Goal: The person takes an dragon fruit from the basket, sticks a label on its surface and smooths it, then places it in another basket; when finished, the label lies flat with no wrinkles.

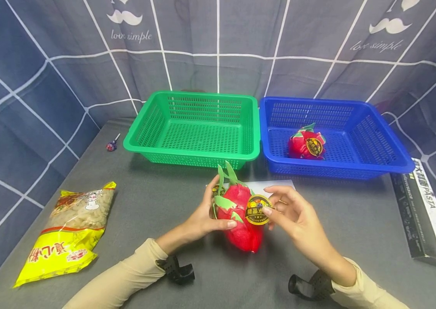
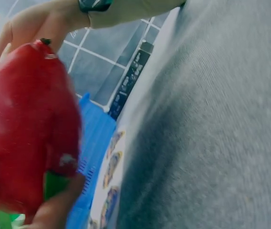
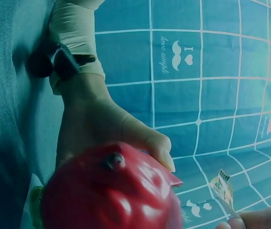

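My left hand (image 1: 198, 219) grips a red toy dragon fruit (image 1: 237, 234) with green leaf flaps, its thumb across the near side. Between the thumb and fingers of my right hand (image 1: 299, 219) is a round black-and-gold sticker (image 1: 256, 210), which overlaps the fruit in the head view. In the right wrist view the sticker (image 3: 223, 188) stands apart from the fruit (image 3: 116, 195). Partly hidden behind the fruit lies a white sticker sheet (image 1: 280, 184); several printed stickers show on this sheet (image 2: 110, 171) in the left wrist view.
A green basket (image 1: 191, 155) and a blue basket (image 1: 334, 168) stand side by side at the back. The blue one holds another dragon fruit (image 1: 301, 143) bearing a sticker. A pasta bag (image 1: 69, 234) and a lollipop (image 1: 112, 145) lie left, a pasta box (image 1: 426, 214) right.
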A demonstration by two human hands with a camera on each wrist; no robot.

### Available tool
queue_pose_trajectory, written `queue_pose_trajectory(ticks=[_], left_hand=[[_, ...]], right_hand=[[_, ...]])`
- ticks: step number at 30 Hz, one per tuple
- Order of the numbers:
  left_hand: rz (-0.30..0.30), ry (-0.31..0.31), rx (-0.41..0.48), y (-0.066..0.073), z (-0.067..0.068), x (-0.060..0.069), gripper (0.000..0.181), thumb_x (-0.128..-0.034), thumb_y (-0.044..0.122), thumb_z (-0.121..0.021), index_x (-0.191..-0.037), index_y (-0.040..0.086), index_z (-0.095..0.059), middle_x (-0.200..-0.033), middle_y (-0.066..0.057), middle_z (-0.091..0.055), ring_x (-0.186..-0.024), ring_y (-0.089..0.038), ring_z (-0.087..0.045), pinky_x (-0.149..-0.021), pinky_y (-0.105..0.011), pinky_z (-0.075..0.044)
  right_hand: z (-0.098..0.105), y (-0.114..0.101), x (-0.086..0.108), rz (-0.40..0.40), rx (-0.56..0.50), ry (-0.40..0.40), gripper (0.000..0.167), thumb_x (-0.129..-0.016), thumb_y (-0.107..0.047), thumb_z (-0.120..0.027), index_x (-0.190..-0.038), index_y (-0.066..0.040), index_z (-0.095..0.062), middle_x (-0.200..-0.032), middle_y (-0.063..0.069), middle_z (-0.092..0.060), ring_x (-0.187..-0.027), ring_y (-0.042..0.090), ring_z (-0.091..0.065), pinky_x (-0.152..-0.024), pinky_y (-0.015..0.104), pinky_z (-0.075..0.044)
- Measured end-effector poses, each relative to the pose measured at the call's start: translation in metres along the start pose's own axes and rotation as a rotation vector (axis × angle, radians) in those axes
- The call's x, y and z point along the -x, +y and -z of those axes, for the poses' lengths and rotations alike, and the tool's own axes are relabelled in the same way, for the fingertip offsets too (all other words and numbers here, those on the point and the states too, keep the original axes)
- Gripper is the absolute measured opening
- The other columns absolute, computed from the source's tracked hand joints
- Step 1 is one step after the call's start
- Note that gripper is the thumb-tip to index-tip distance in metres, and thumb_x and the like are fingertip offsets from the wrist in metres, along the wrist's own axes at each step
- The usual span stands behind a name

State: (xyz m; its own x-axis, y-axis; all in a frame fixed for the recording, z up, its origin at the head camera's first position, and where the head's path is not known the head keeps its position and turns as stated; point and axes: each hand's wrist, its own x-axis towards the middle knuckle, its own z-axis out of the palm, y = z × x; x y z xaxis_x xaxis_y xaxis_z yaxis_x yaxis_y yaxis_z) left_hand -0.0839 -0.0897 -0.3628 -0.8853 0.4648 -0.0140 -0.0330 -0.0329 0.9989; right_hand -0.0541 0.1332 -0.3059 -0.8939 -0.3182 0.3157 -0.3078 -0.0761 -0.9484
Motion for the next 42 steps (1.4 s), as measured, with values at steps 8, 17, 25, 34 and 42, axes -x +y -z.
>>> queue_pose_trajectory(ticks=[8, 17, 25, 34, 42], left_hand=[[-0.11, 0.041, 0.063, -0.009, 0.004, -0.002, 0.116, -0.0648, 0.035, -0.076, -0.144, 0.023, 0.008, -0.135, -0.026, -0.034, -0.118, -0.026, -0.045, -0.096, -0.038, -0.043], [-0.174, 0.051, 0.085, -0.013, 0.007, -0.004, 0.116, -0.0654, 0.037, -0.076, -0.144, 0.022, 0.009, -0.138, -0.025, -0.029, -0.123, -0.023, -0.04, -0.099, -0.036, -0.039], [-0.187, 0.048, 0.085, -0.014, 0.006, -0.004, 0.115, -0.0666, 0.036, -0.075, -0.144, 0.021, 0.009, -0.138, -0.027, -0.029, -0.123, -0.026, -0.039, -0.099, -0.037, -0.039], [-0.196, 0.058, 0.09, -0.014, 0.005, -0.003, 0.115, -0.0661, 0.038, -0.075, -0.145, 0.021, 0.007, -0.135, -0.027, -0.033, -0.12, -0.021, -0.041, -0.096, -0.033, -0.041], [-0.198, 0.065, 0.078, -0.015, 0.004, -0.003, 0.114, -0.0665, 0.038, -0.075, -0.145, 0.021, 0.006, -0.135, -0.025, -0.033, -0.12, -0.018, -0.041, -0.096, -0.031, -0.041]], right_hand=[[0.0, 0.004, -0.001, -0.048, -0.032, -0.031, 0.036, -0.084, 0.01, -0.053, -0.115, -0.008, -0.05, -0.084, -0.002, -0.054, -0.066, 0.01, -0.056, -0.053, 0.029, -0.051], [0.002, 0.007, -0.003, -0.191, 0.014, -0.019, 0.033, -0.084, 0.003, -0.056, -0.112, -0.011, -0.048, -0.081, -0.002, -0.053, -0.059, 0.01, -0.057, -0.053, 0.032, -0.052], [0.0, 0.01, -0.004, -0.229, 0.034, -0.018, 0.032, -0.084, 0.001, -0.058, -0.111, -0.009, -0.047, -0.08, -0.002, -0.055, -0.061, 0.013, -0.058, -0.053, 0.032, -0.052], [-0.001, 0.014, -0.005, -0.283, 0.092, 0.004, 0.035, -0.082, 0.0, -0.059, -0.113, -0.001, -0.044, -0.078, -0.001, -0.054, -0.057, 0.008, -0.056, -0.053, 0.029, -0.051], [-0.005, 0.018, -0.007, -0.25, 0.237, 0.031, 0.04, -0.079, -0.001, -0.064, -0.114, 0.003, -0.045, -0.079, 0.006, -0.054, -0.063, 0.006, -0.055, -0.055, 0.028, -0.05]])
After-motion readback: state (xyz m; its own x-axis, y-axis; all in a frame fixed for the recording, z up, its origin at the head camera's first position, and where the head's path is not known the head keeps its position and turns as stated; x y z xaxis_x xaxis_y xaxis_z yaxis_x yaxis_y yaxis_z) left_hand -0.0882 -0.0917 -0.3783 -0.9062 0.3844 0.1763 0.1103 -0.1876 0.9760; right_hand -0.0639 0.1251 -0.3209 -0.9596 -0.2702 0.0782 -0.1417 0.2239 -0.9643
